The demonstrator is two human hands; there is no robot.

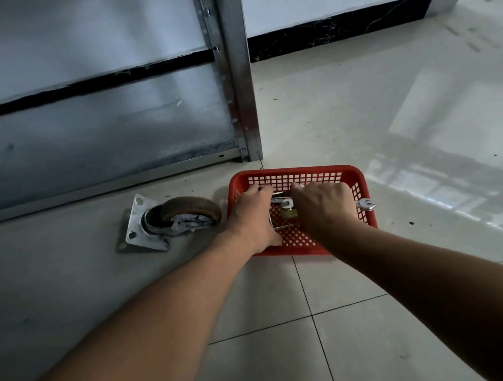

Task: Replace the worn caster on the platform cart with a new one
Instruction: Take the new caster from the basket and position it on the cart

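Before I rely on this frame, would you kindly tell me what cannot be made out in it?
Basket contents, head view: left hand and right hand cover most of them.
Whether either hand grips anything: the hands' backs block it.
Cart: cut off by top and left edges; wheel mounts unseen.
Caster wear: too dim.

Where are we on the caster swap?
Done: a brown-wheeled caster with steel plate lies loose on the floor; worn or new, unclear. In hand: left hand and right hand reach among silver spanners in the red plastic basket. Left: bolting a caster onto the grey metal cart.
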